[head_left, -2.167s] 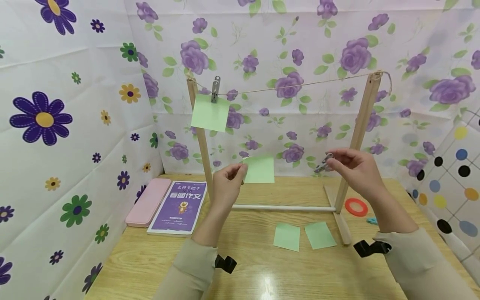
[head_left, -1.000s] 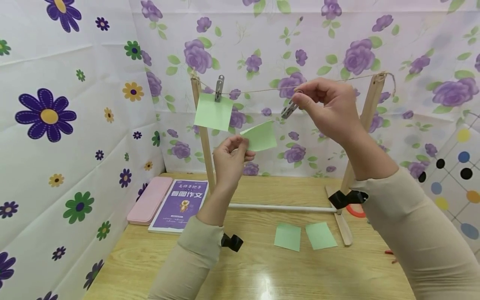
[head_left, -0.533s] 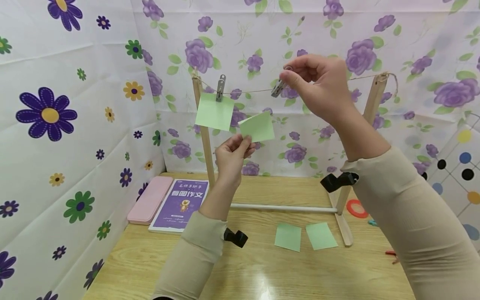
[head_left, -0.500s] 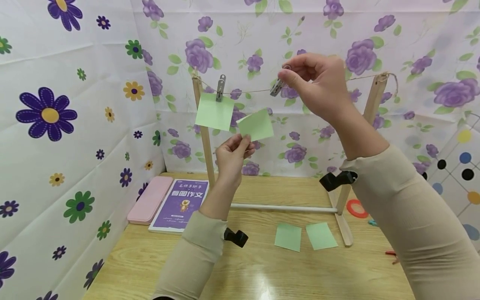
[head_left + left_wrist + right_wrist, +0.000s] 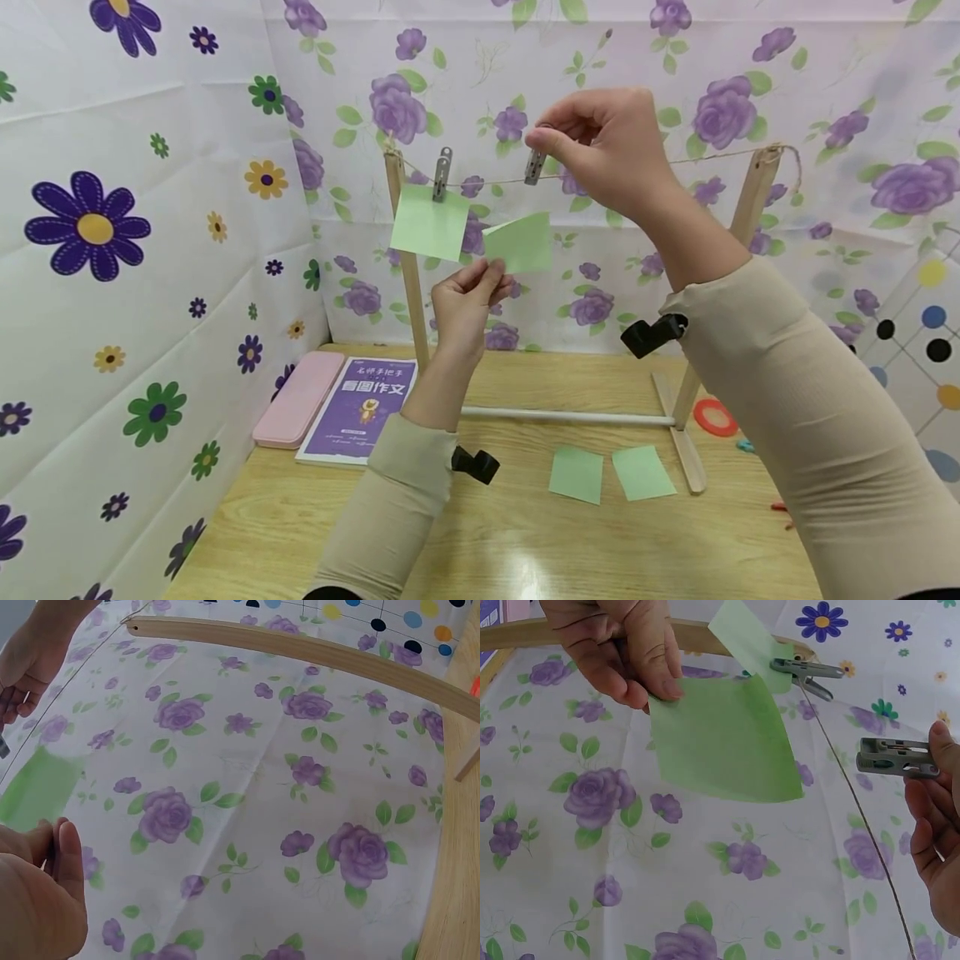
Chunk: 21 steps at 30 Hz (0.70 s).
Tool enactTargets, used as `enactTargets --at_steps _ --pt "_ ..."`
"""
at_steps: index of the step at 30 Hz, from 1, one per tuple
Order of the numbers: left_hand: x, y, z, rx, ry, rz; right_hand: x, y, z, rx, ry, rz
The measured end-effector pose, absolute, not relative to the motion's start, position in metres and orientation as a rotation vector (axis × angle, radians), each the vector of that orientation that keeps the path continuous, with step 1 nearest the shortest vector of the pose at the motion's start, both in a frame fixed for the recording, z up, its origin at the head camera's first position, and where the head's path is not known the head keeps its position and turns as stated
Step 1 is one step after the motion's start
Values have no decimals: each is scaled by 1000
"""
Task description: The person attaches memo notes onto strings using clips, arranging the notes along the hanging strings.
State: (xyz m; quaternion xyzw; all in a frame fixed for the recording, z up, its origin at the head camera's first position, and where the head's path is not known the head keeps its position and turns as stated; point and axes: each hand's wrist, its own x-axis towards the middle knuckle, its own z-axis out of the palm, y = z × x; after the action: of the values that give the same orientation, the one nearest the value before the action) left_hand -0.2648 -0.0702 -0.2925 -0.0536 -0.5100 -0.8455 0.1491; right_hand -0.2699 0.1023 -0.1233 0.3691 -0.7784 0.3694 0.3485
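A: Start with the head view. What does the left hand [image 5: 463, 304] have?

B: It pinches a green note [image 5: 521, 246] by the lower left corner, thumb against fingers. The note is tilted, just below the string [image 5: 498, 182].

A: And the right hand [image 5: 615, 154]?

B: It grips a grey clip [image 5: 535, 169] near the top, level with the string.

A: What's around them?

B: To the left, a second clip [image 5: 441, 177] fastens a hung note [image 5: 429, 225] to the string, which is strung between two wooden posts [image 5: 752, 196]. Two loose notes [image 5: 576, 475] lie side by side on the table [image 5: 360, 533], in front of a white rod [image 5: 567, 415]. At the left, a purple book [image 5: 360, 408] lies beside a pink case [image 5: 300, 400]; a red ring [image 5: 715, 417] is near the right post.

A: Now the left wrist view?

B: The held note is blurred, at the left hand's fingertips. The right hand is above it, its clip cut off by the edge.

A: And the right wrist view?

B: The left hand pinches the note's corner, with the hung note behind. The right hand's clip shows just beside the string, and apart from the held note.
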Motion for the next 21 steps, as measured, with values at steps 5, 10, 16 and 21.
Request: enactTargets --at_steps 5,10,16,21 --pt "-267 -71 -290 -130 -1362 -2460 -273 98 -122 955 -2020 950" --pt "-266 -72 -290 -137 -1320 -2487 -276 95 -122 936 -2033 939" --pt "-268 -73 -290 -183 -1271 -2494 -283 95 -124 927 -2057 908" --pt "-270 -73 -290 -210 -1241 -2479 -285 94 -126 922 -2060 876"
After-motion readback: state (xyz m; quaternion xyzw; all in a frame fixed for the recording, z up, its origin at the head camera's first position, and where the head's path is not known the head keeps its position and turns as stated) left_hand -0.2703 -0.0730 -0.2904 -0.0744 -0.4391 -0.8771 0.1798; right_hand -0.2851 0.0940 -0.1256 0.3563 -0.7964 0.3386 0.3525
